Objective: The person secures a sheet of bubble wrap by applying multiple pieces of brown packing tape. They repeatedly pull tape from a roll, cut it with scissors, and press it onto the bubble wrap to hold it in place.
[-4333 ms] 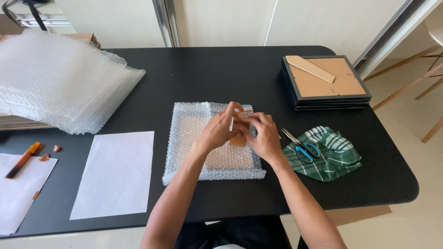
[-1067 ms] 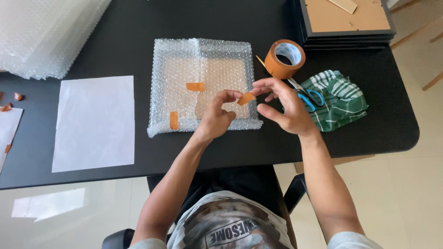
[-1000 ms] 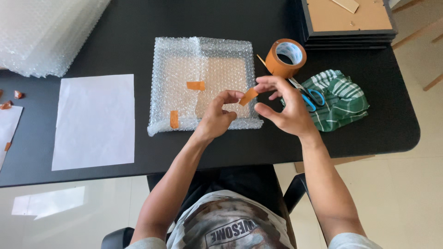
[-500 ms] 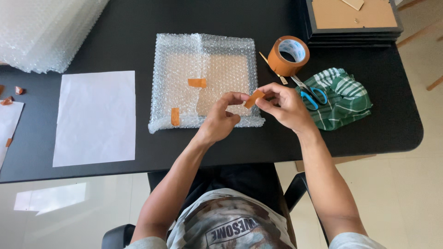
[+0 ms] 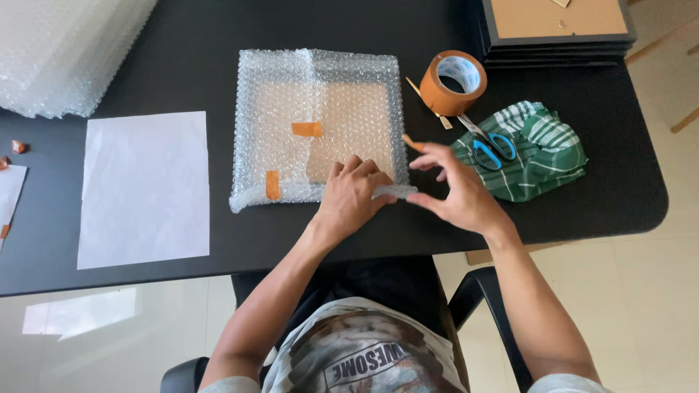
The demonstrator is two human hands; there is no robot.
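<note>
**Kid:** What is on the table point(image 5: 182, 58), starting from the left?

**Helper:** Far left of the parcel is a pile of bubble wrap point(image 5: 65, 51). Closer, just left of the parcel, lies a sheet of white paper point(image 5: 142, 189).

**Kid:** And the parcel?

**Helper:** The parcel point(image 5: 320, 124) is flat, wrapped in bubble wrap, in the middle of the table. Two bits of brown tape are already on it. The left hand point(image 5: 353, 196) lies flat and open, pressing down the parcel's near right edge. It grips nothing.

**Kid:** The other hand?

**Helper:** The right hand point(image 5: 459, 193) hangs just right of the parcel's corner, half open, with a small piece of tape point(image 5: 413, 143) stuck at a fingertip.

**Kid:** So what step is it?

**Helper:** Taping the wrap shut, I think. Next, that piece needs pressing over the held-down edge.

**Kid:** Further right?

**Helper:** A tape roll point(image 5: 453, 82), scissors point(image 5: 489, 145) on a green cloth point(image 5: 542, 156), and a stack of frames point(image 5: 557, 29).
</note>
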